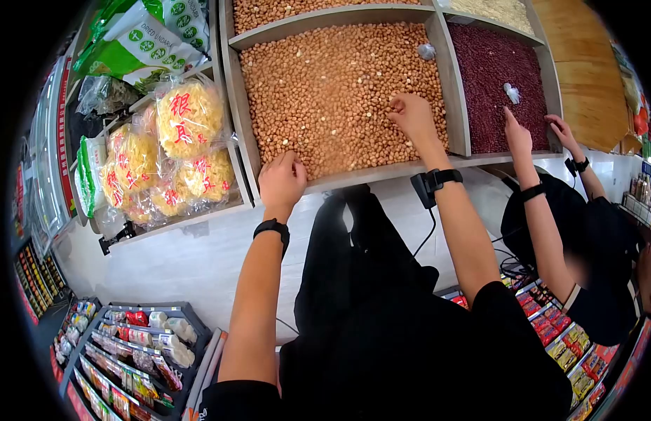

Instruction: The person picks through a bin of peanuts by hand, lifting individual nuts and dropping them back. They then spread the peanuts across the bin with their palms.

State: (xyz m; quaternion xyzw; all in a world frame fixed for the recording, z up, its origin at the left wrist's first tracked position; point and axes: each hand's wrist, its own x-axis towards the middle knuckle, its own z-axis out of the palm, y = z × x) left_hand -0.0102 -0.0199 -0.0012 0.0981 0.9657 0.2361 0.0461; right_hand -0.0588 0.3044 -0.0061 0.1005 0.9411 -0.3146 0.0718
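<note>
A wooden bin (435, 52) full of what look like shelled peanuts (325, 91) lies in front of me. My left hand (282, 181) is at its near left corner, fingers curled down at the peanuts by the rim. What those fingers hold, if anything, is hidden. Over the right part of the peanuts is my right hand (411, 116), thumb and fingers pinched together. Anything in that pinch is too small to make out. A small clear plastic lump (427, 51) sits on the peanuts at the far right.
Bagged dried white fungus (188, 119) and green seaweed packs (146, 45) fill the left side. Another person's hand (518, 133) reaches over a bin of dark red beans (479, 84) on the right. Snack shelves (129, 358) stand below left. A black cable (427, 231) hangs from my right wristband.
</note>
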